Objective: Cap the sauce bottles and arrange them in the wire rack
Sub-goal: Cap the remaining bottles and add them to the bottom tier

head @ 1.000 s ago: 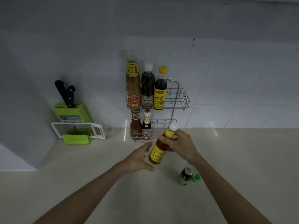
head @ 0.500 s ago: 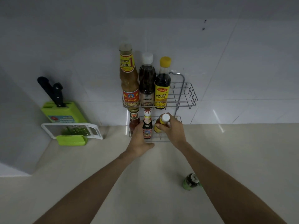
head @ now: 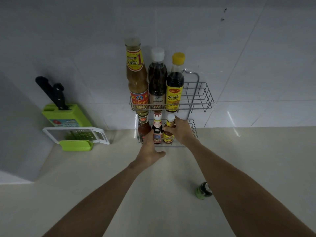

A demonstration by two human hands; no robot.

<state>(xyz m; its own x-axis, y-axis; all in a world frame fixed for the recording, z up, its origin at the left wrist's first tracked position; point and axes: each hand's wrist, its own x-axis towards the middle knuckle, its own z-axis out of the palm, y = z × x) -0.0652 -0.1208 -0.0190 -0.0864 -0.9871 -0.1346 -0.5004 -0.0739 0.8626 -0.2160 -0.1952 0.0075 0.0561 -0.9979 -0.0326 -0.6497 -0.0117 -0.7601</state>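
Right hand (head: 183,132) grip is closed around a small orange-sauce bottle (head: 168,132) with white cap, held at neck and shoulder — bottle is stood upright in the lower tier of the wire rack (head: 201,100), third from the left. Left hand (head: 150,147) is laid against the lower tier's front edge, fingers loosely spread, nothing gripped; its fingertips are seen at the base of the red-capped dark bottle (head: 157,129) and red sauce bottle (head: 143,127). On the upper tier three tall capped bottles are lined up: brown sauce bottle (head: 136,77), dark white-capped bottle (head: 157,77), yellow-capped bottle (head: 174,82) — right part of that tier is left bare. On the near worktop (head: 85,194), right of centre, a small green bottle (head: 203,191) is seen, partly hidden by the right forearm. At far left a green knife block (head: 66,117) with black handles and a grater (head: 77,134) are placed against the wall.
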